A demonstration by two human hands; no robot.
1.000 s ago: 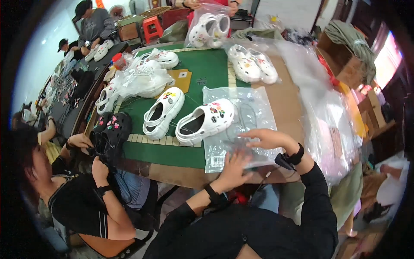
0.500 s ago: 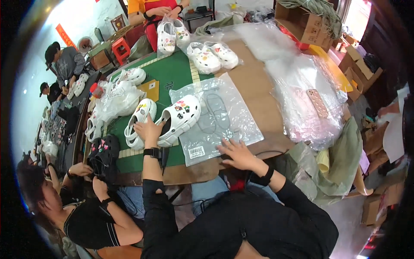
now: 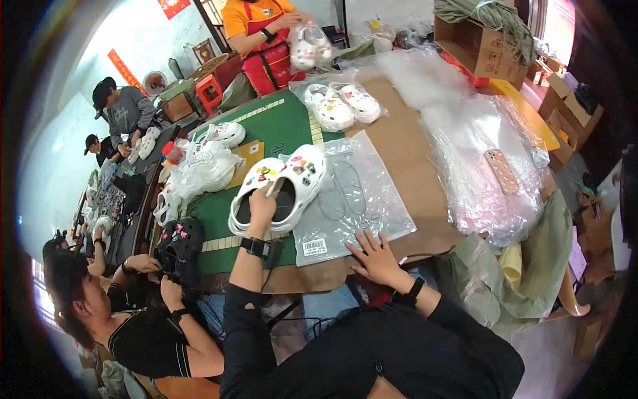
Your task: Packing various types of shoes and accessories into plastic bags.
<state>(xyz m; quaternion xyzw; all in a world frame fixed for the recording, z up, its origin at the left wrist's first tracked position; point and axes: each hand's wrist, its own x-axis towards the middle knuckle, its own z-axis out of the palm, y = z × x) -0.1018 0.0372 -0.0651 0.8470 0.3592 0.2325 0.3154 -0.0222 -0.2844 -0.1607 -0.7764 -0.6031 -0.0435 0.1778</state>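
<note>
A pair of white clogs [image 3: 307, 174] with colourful charms stands side by side over the green mat. My left hand [image 3: 262, 207] reaches into their openings and grips the two together where they meet. Right of them a clear plastic bag [image 3: 392, 216] lies flat, with a printed sandal outline and a white label near its lower left corner. My right hand [image 3: 377, 258] is spread on the bag's near right corner, fingers apart, holding nothing.
Bagged white clogs [image 3: 342, 106] sit farther back on the table. A stack of clear bags [image 3: 478, 186] with a phone in a pink case [image 3: 502, 171] lies to the right. At left, a co-worker handles black clogs [image 3: 178, 243]; another across the table holds bagged clogs [image 3: 310, 46].
The two white clogs, apart before, are now together in my left hand. My right hand has settled onto the bag's corner. The person across has lifted their bagged clogs.
</note>
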